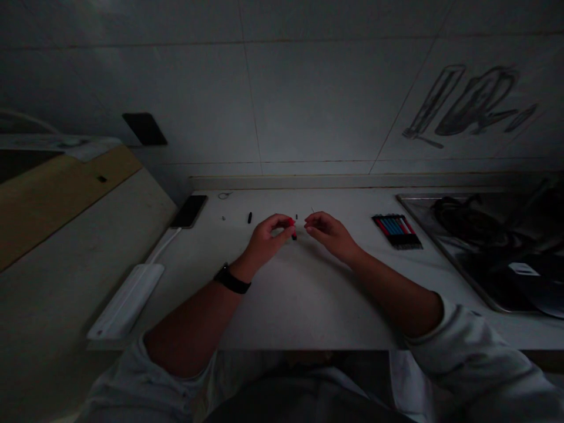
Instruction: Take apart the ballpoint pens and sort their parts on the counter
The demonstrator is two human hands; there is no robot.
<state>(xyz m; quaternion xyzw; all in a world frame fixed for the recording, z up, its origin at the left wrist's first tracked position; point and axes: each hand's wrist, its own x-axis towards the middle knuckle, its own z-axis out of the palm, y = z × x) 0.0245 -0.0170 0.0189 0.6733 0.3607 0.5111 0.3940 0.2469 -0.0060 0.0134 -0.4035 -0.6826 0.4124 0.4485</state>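
My left hand is closed in a pinch around a short red pen part with a dark lower end, held just above the white counter. To its right, my right hand has thumb and fingertips together. A very thin sliver sticks up from its fingers; its kind is too small to make out. Between the hands and slightly beyond them lies a tiny dark piece. A small black oblong piece lies left of my left hand, and a tiny bit lies farther left.
A pack of red and blue pens lies right of my hands, beside a metal-rimmed hob. On the left are a phone, a white power strip and a thin loop. The tiled wall rises behind the counter.
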